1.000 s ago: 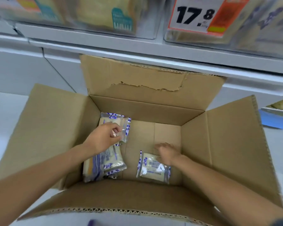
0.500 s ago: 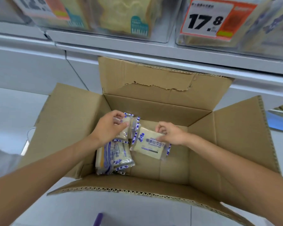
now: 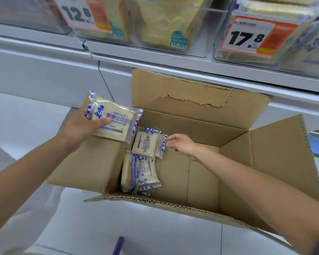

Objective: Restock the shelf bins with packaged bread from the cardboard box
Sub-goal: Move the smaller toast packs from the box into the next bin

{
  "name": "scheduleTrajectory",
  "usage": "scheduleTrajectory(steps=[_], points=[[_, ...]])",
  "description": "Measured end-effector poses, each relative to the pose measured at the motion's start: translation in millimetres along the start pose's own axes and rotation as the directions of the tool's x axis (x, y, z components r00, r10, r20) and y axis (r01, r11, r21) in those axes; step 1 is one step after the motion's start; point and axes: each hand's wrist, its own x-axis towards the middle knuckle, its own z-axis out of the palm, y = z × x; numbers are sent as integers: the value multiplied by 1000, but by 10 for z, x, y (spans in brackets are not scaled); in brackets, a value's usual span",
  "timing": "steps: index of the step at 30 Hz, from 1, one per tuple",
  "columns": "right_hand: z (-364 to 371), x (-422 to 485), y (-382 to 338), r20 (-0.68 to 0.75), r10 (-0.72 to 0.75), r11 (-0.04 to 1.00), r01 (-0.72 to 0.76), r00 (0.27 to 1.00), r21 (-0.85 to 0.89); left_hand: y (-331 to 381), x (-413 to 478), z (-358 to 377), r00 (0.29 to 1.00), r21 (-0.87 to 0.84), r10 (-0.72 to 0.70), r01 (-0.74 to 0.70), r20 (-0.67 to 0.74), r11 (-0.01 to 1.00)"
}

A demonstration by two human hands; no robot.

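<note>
This is the picking step. Nothing is heading for a bin yet, it's all happening at the brown cardboard box [image 3: 265, 162] on the floor under the shelf.

The left hand [image 3: 81, 129] has its grip wrapped round a clear-wrapped bread pack with blue-and-white trim [image 3: 114, 124], held up over the box's left flap. There may be a second pack tucked behind it, can't say for sure. The right hand [image 3: 181, 145] is down inside the box, its grip pinching the crimped edge of another bread pack [image 3: 145, 144] lying toward the back wall.

My guess at the next move: lift that one out, then carry everything up to the clear plastic shelf bin [image 3: 293, 61] with the orange-and-white 17.8 price tag [image 3: 247, 39]. The stuff in it seems to have the same blue print, but it's blurry. That wrapper edge is thin, so a fuller hold wouldn't hurt.

Also in the box is a small pile of matching packs [image 3: 138, 173] just in front, by the left wall. The middle clear bin [image 3: 206, 34] holds big toast loaves [image 3: 160, 21] with teal labels.
</note>
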Motion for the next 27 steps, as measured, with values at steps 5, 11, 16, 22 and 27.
scheduleTrajectory(steps=[5, 11, 16, 22, 27], points=[[506, 327, 85, 81, 114, 993, -117, 990, 33, -150, -30, 33, 1000, 18, -19, 20, -20, 1000], [814, 600, 154, 13, 130, 981, -130, 991, 143, -272, -16, 0, 999, 11, -40, 40, -22, 999], [693, 421, 89, 2, 47, 989, -47, 999, 139, -253, -24, 14, 1000, 74, -29, 29, -3, 997], [-146, -263, -48, -48, -136, 991, 137, 990, 3, -85, -153, 264, 999, 121, 25, -30, 48, 992], [-774, -837, -295, -39, -267, 962, 264, 963, -77, 204, -306, 611, 994, 59, 75, -80, 81, 995]])
